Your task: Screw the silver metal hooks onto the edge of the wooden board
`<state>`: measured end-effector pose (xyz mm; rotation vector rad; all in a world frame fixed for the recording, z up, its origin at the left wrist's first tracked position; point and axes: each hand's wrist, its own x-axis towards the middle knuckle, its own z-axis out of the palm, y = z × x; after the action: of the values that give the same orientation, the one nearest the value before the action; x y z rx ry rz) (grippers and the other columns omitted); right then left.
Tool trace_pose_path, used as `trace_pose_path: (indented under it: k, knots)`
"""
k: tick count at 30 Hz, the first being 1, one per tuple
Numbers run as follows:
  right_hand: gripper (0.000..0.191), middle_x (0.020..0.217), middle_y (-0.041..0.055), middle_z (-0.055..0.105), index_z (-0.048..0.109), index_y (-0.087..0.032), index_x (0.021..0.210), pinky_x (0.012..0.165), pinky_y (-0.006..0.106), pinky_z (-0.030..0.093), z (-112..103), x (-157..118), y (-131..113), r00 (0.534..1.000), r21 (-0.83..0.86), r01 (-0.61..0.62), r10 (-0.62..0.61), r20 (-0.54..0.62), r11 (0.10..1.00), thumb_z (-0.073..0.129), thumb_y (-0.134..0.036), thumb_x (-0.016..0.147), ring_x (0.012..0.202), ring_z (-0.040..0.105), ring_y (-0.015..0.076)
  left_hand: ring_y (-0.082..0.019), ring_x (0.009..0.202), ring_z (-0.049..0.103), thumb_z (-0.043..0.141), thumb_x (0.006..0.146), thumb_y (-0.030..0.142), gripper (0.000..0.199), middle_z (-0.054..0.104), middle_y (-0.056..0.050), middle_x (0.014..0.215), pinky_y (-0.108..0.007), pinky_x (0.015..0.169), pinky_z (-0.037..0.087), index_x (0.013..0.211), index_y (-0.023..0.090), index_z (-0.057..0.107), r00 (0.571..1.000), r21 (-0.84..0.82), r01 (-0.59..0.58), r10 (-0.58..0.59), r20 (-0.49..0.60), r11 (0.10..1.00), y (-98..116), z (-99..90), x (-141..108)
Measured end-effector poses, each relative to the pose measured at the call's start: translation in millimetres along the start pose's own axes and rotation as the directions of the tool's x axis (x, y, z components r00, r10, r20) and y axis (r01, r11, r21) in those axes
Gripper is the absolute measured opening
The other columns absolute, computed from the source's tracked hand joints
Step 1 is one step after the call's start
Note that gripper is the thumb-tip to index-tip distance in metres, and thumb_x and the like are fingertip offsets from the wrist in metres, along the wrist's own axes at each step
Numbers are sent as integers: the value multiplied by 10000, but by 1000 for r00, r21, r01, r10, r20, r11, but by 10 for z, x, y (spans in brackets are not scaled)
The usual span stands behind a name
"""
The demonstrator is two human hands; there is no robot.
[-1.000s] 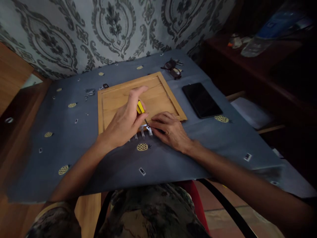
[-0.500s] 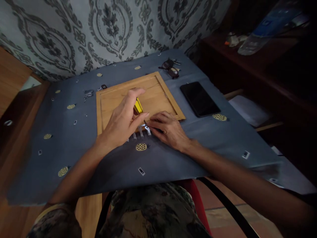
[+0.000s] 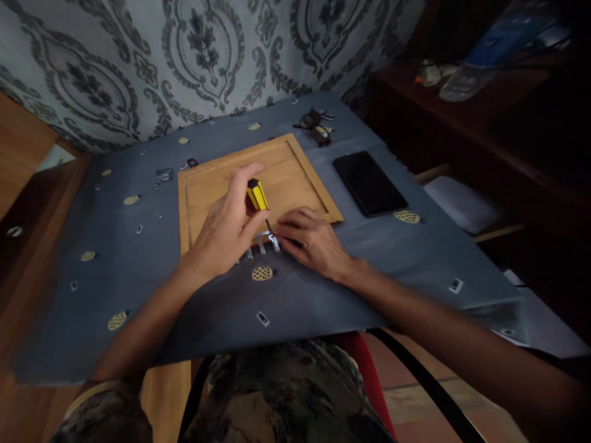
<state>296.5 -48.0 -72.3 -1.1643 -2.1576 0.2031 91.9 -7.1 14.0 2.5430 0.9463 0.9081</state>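
A screwdriver (image 3: 257, 195) with a yellow and black handle stands tilted in my left hand (image 3: 221, 234). My left index finger and thumb are spread beside the handle; the other fingers are mostly hidden. Its thin shaft points down to a small metal fitting (image 3: 265, 235) at the near edge of the framed wooden panel (image 3: 189, 203). Curled at the shaft's tip are the thumb and fingertips of my right hand (image 3: 316, 243), closed beside the fitting. What they pinch is hidden. Short metal strips (image 3: 261, 247) jut from the panel's edge toward me.
On the blue patterned cloth (image 3: 184, 332), a black phone (image 3: 370, 183) lies right of the panel. Keys with a dark fob (image 3: 316, 126) are behind it, and small metal bits (image 3: 163, 176) lie to the left. A plastic bottle (image 3: 471, 77) is on the dark furniture at right.
My left fingers have loosened and shifted slightly left, so more of the screwdriver's handle and shaft shows. My right hand has stayed at the metal fitting.
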Motion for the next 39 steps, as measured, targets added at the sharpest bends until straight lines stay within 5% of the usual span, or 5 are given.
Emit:
trace_pose_path:
  k: [12, 27, 39]
  knots:
    - [261, 1039, 113, 729, 790, -230, 1079, 904, 482, 537, 4, -1, 8, 1000, -12, 4, -4, 0, 1000, 543, -263, 999, 1035, 616, 289, -180, 967, 713, 590, 960, 233, 500, 669, -36, 1057, -342, 870, 631, 1403, 244, 361, 999, -9, 29, -29, -26, 1000, 41, -142, 21]
    - [276, 1045, 130, 733, 786, -185, 1071, 903, 472, 552, 14, -10, 13, 999, -45, 41, -42, -26, 998, 528, -260, 1009, 1030, 618, 293, -169, 955, 695, 625, 912, 139, 552, 546, -87, 1299, -315, 838, 626, 1393, 230, 370, 1000, 53, -4, 6, -29, 999, 0, -29, 9]
    - [294, 1045, 113, 726, 787, -195, 1086, 914, 446, 525, 13, -5, 15, 1000, -16, 26, -26, -17, 1000, 509, -261, 1016, 1030, 605, 279, -140, 873, 662, 663, 929, 225, 479, 586, -68, 1288, -282, 798, 603, 1349, 233, 430, 995, 100, -31, 39, -88, 994, 29, 7, 15]
